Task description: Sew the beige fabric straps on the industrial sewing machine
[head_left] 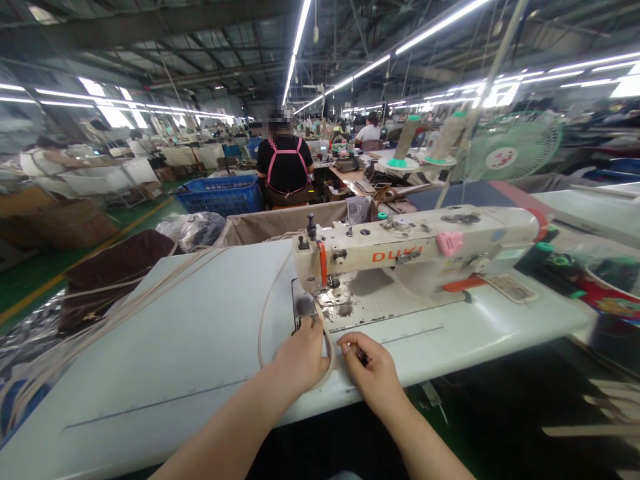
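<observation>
A white sewing machine (415, 250) with orange lettering stands on the pale table. Just in front of its needle area, my left hand (303, 357) is closed around a narrow beige strip (328, 333). The strip runs up toward the presser foot and loops below the hand near the table's front edge. To the right, my right hand (375, 370) is closed, thumb and forefinger near the strip. A small dark tool (363, 357) shows within its curled fingers; its exact kind is partly hidden.
Long beige strips (165, 277) trail over the table's left side. Behind the machine are a cloth-lined bin (280, 223), a blue crate (220, 193), thread cones (407, 140) and a green fan (510, 150). A person (287, 163) sits ahead, facing away.
</observation>
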A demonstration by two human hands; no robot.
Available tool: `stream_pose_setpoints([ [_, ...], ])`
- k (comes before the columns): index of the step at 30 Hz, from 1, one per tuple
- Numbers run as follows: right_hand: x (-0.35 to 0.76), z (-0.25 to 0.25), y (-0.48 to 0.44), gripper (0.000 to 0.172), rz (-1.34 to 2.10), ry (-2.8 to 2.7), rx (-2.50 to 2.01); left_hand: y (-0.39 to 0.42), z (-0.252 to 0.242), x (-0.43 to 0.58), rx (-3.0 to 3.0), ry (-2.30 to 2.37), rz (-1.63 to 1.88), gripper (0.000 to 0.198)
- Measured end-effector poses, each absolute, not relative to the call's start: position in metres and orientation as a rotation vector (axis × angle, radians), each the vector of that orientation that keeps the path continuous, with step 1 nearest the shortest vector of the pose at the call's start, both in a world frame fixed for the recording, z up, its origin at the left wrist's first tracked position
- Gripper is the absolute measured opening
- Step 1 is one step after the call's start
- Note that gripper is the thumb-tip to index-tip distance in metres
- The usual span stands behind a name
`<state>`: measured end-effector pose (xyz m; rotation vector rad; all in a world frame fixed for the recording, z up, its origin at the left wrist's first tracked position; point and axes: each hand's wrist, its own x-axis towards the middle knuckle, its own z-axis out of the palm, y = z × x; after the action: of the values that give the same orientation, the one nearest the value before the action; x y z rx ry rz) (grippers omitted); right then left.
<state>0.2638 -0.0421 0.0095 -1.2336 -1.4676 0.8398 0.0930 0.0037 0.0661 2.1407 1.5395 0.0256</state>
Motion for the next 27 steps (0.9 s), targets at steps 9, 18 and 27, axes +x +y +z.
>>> stream_pose_setpoints([
  [9,0.270,0.003,-0.040,0.028,0.939,-1.427,-1.240,-0.007,0.072,0.096,2.372,1.501,0.102,0.057],
  [18,0.302,0.010,-0.079,0.051,1.067,-1.138,-1.426,-0.014,0.065,0.094,2.492,1.383,0.182,0.052],
  [27,0.406,-0.012,-0.119,0.057,0.841,-0.626,-1.774,-0.014,0.050,0.096,2.696,1.356,0.270,0.067],
])
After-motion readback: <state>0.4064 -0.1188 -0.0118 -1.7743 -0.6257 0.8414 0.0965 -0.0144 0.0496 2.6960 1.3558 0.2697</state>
